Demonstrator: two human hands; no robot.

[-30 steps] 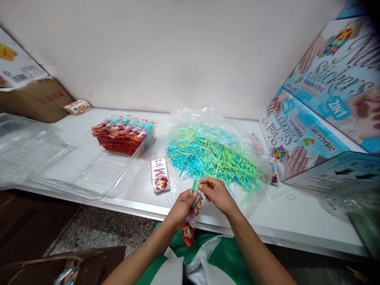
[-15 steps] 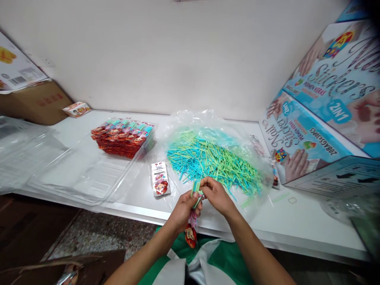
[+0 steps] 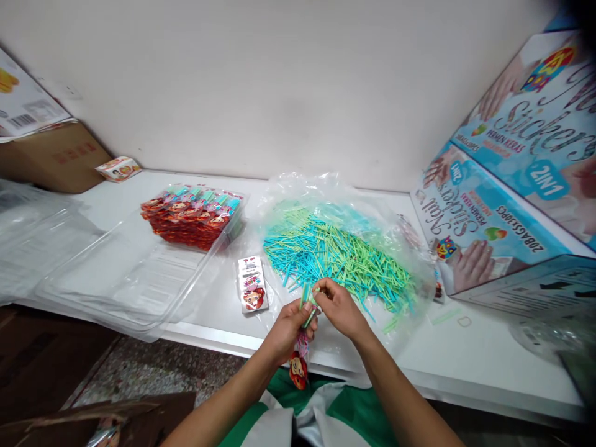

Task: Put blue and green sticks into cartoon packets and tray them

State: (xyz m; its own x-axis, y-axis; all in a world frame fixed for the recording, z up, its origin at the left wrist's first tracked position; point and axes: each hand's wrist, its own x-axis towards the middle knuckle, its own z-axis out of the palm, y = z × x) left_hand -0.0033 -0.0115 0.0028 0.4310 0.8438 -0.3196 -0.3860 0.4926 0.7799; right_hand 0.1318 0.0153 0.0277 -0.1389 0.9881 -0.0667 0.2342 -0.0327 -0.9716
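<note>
My left hand [image 3: 285,335] is closed around a small printed packet [image 3: 298,369] with a red-haired cartoon face, which hangs below my fingers past the table's front edge. Thin green sticks [image 3: 305,295] stick up between its thumb and fingers. My right hand [image 3: 342,310] touches these sticks from the right, thumb and fingertips pinched together; whatever lies in the pinch is too small to make out. Just beyond both hands, a heap of green and blue sticks [image 3: 335,248] lies on a clear plastic bag [image 3: 298,186]. Left of it rests a stack of printed cards [image 3: 252,284].
A clear plastic tray [image 3: 116,273] holds a pile of filled red packets [image 3: 186,217] at the left. Blue sticker cartons [image 3: 488,217] stand at the right. A brown carton [image 3: 56,158] and a small box [image 3: 118,169] sit at the back left. Loose sticks [image 3: 446,315] lie on the right.
The view has shifted slightly. Both hands stay together at the packet, with only a small movement of the right fingers at the sticks.
</note>
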